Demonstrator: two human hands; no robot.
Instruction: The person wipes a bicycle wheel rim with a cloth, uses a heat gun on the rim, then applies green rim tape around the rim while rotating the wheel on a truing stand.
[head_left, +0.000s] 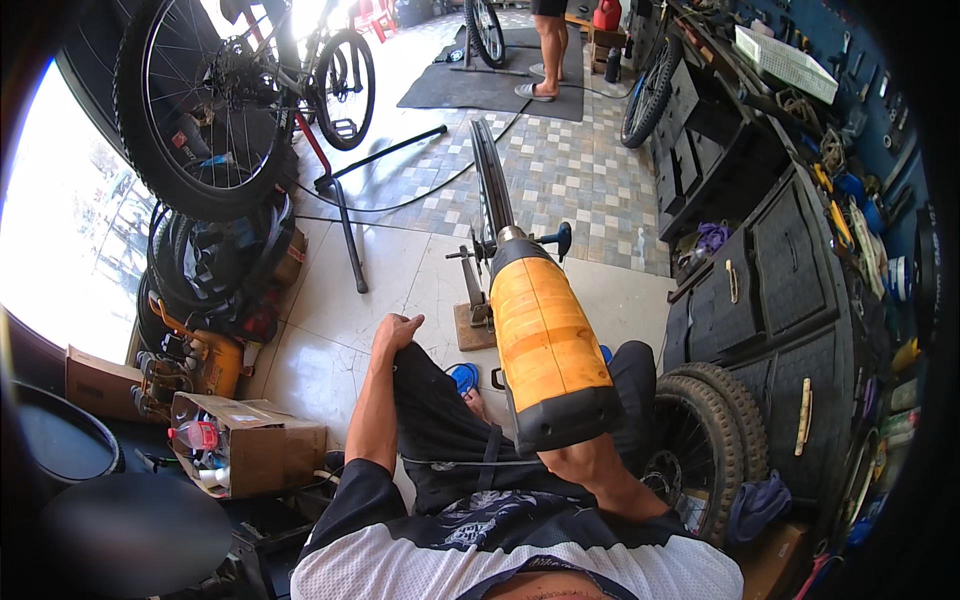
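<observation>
My right hand (574, 460) is wrapped round the handle of a yellow-and-black heat gun (545, 320), held in front of my body. Most of the grip is hidden under the tool's body. Its metal nozzle points away from me, toward a dark wheel rim (490, 180) seen edge-on. The rim stands upright in a metal truing stand (476, 295) on a wooden base (470, 330). A blue-black knob (563, 239) juts out beside the nozzle. By my left knee rests my left hand (398, 330), fingers loosely curled, nothing visible in them.
A bicycle (290, 90) hangs at the left, over a red-and-black stand (345, 215). An open cardboard box (265, 447) sits near my left side. Dark drawers (770, 280) and thick tires (715, 430) line the right. Farther off, a person's legs (552, 50) stand on a mat.
</observation>
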